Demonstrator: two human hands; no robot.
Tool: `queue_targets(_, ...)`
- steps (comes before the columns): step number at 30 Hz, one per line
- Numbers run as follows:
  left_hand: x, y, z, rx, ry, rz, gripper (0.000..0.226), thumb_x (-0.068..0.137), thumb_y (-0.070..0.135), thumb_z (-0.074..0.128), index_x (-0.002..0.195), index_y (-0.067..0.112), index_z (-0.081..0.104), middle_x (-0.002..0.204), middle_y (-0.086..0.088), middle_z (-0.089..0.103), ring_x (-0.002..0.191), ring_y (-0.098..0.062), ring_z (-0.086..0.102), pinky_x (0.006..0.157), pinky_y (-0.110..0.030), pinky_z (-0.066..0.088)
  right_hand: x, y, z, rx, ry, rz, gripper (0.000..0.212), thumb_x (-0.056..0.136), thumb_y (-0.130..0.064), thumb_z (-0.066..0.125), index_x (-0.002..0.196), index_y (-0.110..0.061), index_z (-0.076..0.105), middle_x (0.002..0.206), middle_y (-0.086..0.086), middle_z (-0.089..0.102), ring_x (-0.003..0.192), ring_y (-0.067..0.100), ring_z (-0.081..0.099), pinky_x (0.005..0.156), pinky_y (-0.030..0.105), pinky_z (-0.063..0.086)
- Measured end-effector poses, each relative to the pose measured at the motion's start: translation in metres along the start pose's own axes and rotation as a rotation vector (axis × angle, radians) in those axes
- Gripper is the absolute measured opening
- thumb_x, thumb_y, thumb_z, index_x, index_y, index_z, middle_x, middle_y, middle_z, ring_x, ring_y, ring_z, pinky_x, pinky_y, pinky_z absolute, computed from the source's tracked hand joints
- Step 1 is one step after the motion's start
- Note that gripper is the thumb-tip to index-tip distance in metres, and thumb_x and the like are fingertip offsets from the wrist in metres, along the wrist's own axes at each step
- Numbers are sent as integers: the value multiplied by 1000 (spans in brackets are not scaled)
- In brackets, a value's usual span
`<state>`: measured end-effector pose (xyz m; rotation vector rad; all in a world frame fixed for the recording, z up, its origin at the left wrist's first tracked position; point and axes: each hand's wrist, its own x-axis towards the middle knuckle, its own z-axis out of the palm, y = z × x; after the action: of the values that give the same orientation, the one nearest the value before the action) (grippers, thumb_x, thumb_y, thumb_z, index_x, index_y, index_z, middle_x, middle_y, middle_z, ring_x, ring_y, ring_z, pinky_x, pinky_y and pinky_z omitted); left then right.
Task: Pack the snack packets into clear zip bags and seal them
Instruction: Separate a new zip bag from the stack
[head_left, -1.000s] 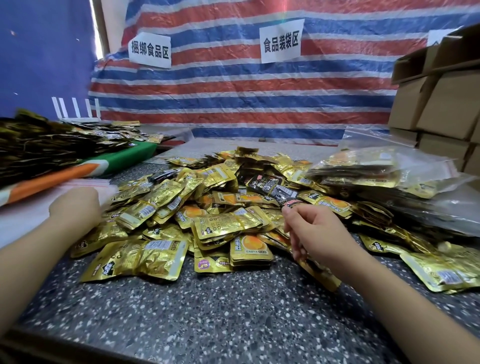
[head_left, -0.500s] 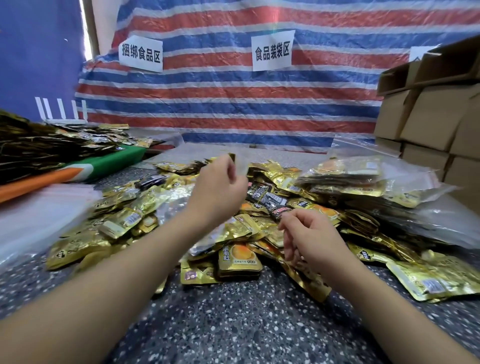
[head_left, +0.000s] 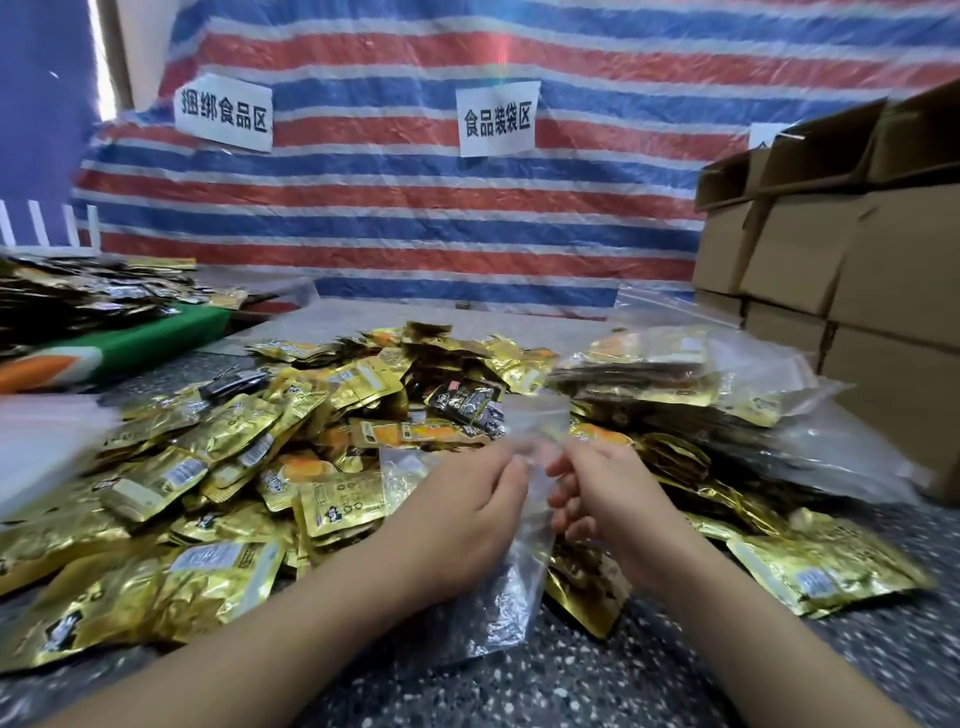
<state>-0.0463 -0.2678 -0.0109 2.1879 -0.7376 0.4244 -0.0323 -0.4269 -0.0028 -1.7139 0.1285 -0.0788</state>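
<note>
A big heap of gold snack packets (head_left: 291, 447) covers the speckled table (head_left: 545, 680). Both hands meet over the near middle of the heap. My left hand (head_left: 467, 514) and my right hand (head_left: 608, 493) each pinch the top of an empty clear zip bag (head_left: 519, 566), which hangs between them down to the table. The bag's mouth sits between my fingertips; whether it is parted cannot be told. Filled clear bags (head_left: 701, 395) of packets are stacked at the right.
Cardboard boxes (head_left: 852, 270) are stacked at the right edge. A pile of clear bags (head_left: 41, 447) lies at the left, behind it a green and orange board (head_left: 119, 348) bearing dark packets. A striped tarp (head_left: 415, 218) with paper signs closes off the back.
My left hand carried a clear bag from the left pile across the heap to the middle. My right hand rose a little and took hold of the bag's other side.
</note>
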Motion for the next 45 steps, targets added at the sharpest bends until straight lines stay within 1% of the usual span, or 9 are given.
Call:
queue_targets(3, -2, 4, 1, -12, -19, 31, 54, 96, 41, 27, 148, 31, 39, 117, 6, 65, 92, 13, 52, 77, 2, 33, -3, -3, -1, 19, -14, 7, 30, 102, -27, 41, 83, -8, 56, 51, 3, 59, 40, 17, 55, 37, 20, 38)
queue_targets(7, -3, 14, 2, -157, -21, 133, 48, 100, 28, 33, 145, 44, 39, 117, 43, 50, 114, 24, 43, 89, 5, 28, -8, -11, -5, 144, -25, 62, 42, 103, -41, 41, 89, -4, 55, 55, 10, 64, 46, 24, 63, 43, 25, 48)
queue_targets(11, -3, 15, 3, -140, -76, 135, 48, 102, 32, 32, 149, 34, 37, 147, 23, 42, 136, 10, 31, 113, -15, 27, -10, -19, -6, 284, -179, 96, 75, 101, -62, 29, 114, 4, 61, 82, 21, 72, 58, 24, 68, 49, 28, 54)
queue_targets(15, -6, 14, 3, 26, -94, 137, 55, 97, 42, 26, 152, 35, 30, 148, 30, 26, 131, 29, 8, 106, 2, 7, -11, -21, -14, 381, -237, 124, 86, 95, -72, 25, 117, 3, 62, 89, 24, 72, 61, 28, 69, 49, 31, 56)
queue_targets(24, -8, 15, -1, 261, -220, 214, 51, 105, 40, 29, 155, 37, 18, 161, 15, 18, 134, 13, 9, 95, 8, -9, -11, -27, -27, 109, 38, 35, 27, 102, -23, 46, 96, -2, 63, 58, 3, 65, 52, 17, 62, 52, 30, 50)
queue_targets(30, -6, 14, 0, 114, -102, 161, 59, 95, 65, 14, 143, 39, 37, 130, 36, 34, 111, 41, 10, 91, 11, 5, -10, -28, -29, 162, -51, -71, 32, 103, -18, 47, 103, 9, 65, 81, 18, 65, 64, 23, 63, 59, 34, 55)
queue_targets(35, 0, 10, -1, -8, 122, 81, 23, 100, 37, 46, 107, 27, 66, 109, 18, 62, 104, 9, 50, 94, -17, 40, -14, -26, -26, 202, -184, -198, 23, 100, -14, 54, 92, 1, 68, 73, 14, 68, 57, 16, 64, 53, 24, 54)
queue_targets(41, 2, 14, -8, 0, 349, 163, 17, 92, 32, 61, 81, 19, 59, 77, 10, 56, 77, -9, 53, 66, -22, 43, -19, -24, -16, 163, -175, -276, 15, 99, -10, 54, 97, 2, 63, 69, 11, 70, 58, 15, 67, 54, 22, 54)
queue_targets(45, 2, 12, -8, -9, 278, 189, 27, 89, 34, 65, 70, 18, 54, 65, 9, 50, 66, -11, 48, 57, -21, 37, -22, -21, -11, 127, -204, -325, 17, 98, -9, 56, 92, 1, 68, 76, 13, 70, 63, 13, 66, 59, 24, 56)
